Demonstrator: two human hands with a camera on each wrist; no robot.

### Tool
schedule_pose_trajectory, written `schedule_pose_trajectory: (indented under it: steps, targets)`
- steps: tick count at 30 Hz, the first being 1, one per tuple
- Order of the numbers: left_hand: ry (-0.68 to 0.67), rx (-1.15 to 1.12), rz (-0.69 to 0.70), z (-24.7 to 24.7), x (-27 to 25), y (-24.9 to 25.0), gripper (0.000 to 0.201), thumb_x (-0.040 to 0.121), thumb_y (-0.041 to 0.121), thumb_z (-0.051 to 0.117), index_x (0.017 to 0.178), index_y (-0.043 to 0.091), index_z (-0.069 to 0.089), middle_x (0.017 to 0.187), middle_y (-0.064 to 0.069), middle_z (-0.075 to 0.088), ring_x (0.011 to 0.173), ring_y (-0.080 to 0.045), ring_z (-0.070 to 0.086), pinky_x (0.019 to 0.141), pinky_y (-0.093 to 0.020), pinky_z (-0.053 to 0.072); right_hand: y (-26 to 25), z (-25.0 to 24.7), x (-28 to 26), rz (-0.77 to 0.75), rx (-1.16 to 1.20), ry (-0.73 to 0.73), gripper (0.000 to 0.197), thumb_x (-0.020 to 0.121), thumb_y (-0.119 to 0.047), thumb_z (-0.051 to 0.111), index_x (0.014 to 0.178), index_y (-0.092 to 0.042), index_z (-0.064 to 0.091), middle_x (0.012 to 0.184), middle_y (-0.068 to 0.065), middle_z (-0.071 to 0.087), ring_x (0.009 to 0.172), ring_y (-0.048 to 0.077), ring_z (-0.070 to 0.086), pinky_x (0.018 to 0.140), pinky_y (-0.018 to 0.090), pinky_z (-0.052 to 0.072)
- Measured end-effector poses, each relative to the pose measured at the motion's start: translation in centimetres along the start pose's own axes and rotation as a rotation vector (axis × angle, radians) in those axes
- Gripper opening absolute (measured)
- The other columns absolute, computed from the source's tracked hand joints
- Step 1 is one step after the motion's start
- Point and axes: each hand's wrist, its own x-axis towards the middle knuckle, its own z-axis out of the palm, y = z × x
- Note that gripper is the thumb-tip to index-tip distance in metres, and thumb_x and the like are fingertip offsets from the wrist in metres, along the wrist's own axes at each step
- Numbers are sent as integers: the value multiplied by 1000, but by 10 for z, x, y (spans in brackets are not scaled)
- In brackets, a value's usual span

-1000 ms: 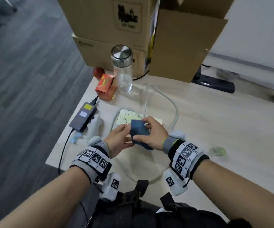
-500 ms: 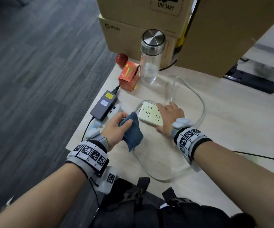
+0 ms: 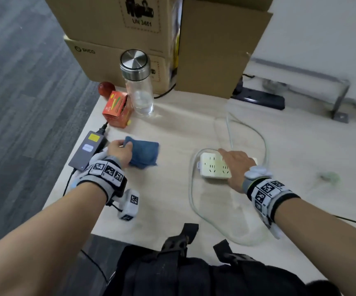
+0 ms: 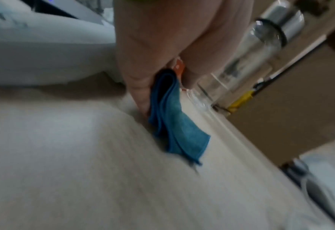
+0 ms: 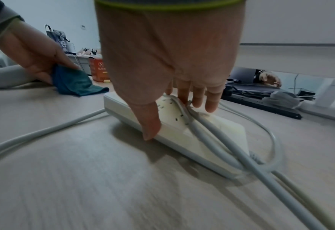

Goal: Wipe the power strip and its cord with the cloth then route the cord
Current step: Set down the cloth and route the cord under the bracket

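A pale wood-grain worktop [image 3: 194, 129] stands over a dark grey plank floor [image 3: 23, 103], which runs along its left side. Stacked cardboard boxes [image 3: 113, 28] rise at the worktop's far edge, with a plain white wall [image 3: 322, 28] behind to the right. Soft, even light falls across the room.

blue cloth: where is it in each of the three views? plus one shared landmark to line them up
Head: blue cloth left of centre on the table, pinched at its left edge by the left hand.
Left wrist: centre frame, hanging folded from the fingers, lower edge at the table.
Right wrist: far left, under the left hand, beyond the power strip.
Shared landmark: the orange box behind the cloth.
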Motion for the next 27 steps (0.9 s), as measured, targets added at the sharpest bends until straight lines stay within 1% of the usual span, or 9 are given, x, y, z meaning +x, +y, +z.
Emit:
schedule_pose_trajectory:
  steps: [3, 6, 10, 12, 15, 18, 21, 23, 27]
  targets:
    - [91, 516, 197, 11, -9, 5, 59, 85, 41, 58, 135, 11, 46, 135, -18, 52, 122, -38, 49, 104, -49, 39, 6, 8, -6, -28, 17, 10, 92, 76, -25, 66, 145, -36, 7, 145, -5, 35, 126, 21, 37, 98, 37, 38]
    - [157, 686, 505, 27, -38, 12, 71, 81, 44, 63, 140, 13, 38, 145, -17, 38, 129, -37, 39, 106, -50, 35, 10, 12, -12, -6, 125, 63, 82, 82, -29, 65, 146, -35, 14, 153, -7, 21, 133, 22, 31, 107, 38, 34]
    - [-304, 655, 585, 71, -75, 19, 67, 85, 44, 62, 143, 26, 32, 143, -7, 40, 125, -27, 47, 103, -44, 42, 30, 11, -26, 28, 216, 170, 65, 88, -34, 59, 144, -33, 27, 150, -5, 26, 131, 22, 34, 107, 36, 35]
    - [-462, 732, 625, 102, -99, 24, 68, 84, 43, 64, 143, 31, 31, 142, -3, 41, 127, -24, 46, 103, -40, 40, 55, 12, -43, 75, 231, 211, 56, 89, -33, 57, 140, -28, 35, 145, -2, 34, 127, 22, 38, 103, 35, 38]
    - [-508, 931, 770, 126, -114, 21, 80, 77, 45, 71, 143, 30, 29, 145, -3, 36, 130, -26, 39, 105, -41, 37, 84, 15, -62, 148, 221, 223, 43, 90, -32, 54, 131, -27, 43, 134, 1, 43, 116, 23, 45, 93, 34, 43]
    - [-562, 1202, 921, 155, -134, 24, 95, 75, 52, 70, 148, 33, 13, 156, 0, 16, 142, -26, 20, 115, -45, 25, 129, 28, -91, 250, 199, 137, 38, 93, -31, 48, 130, -25, 44, 131, 2, 42, 116, 24, 44, 93, 36, 43]
    - [-558, 1410, 946, 183, -145, 30, 103, 76, 50, 70, 150, 34, 0, 160, 1, 3, 147, -24, 5, 118, -46, 12, 169, 48, -114, 312, 175, 103, 35, 93, -28, 45, 128, -26, 46, 131, 2, 41, 117, 24, 43, 93, 35, 42]
    - [-530, 1489, 930, 189, -143, 33, 104, 77, 49, 69, 149, 34, -4, 160, -2, 6, 147, -25, 6, 118, -48, 11, 181, 58, -124, 319, 182, 101, 35, 92, -23, 45, 126, -28, 47, 132, 2, 38, 115, 23, 42, 92, 33, 42]
    - [-431, 1575, 909, 209, -156, 31, 100, 76, 53, 65, 148, 34, -1, 144, -6, 36, 130, -29, 35, 107, -45, 31, 218, 75, -144, 296, 198, 55, 57, 85, -12, 51, 134, -37, 36, 142, 2, 23, 121, 25, 40, 91, 33, 45]
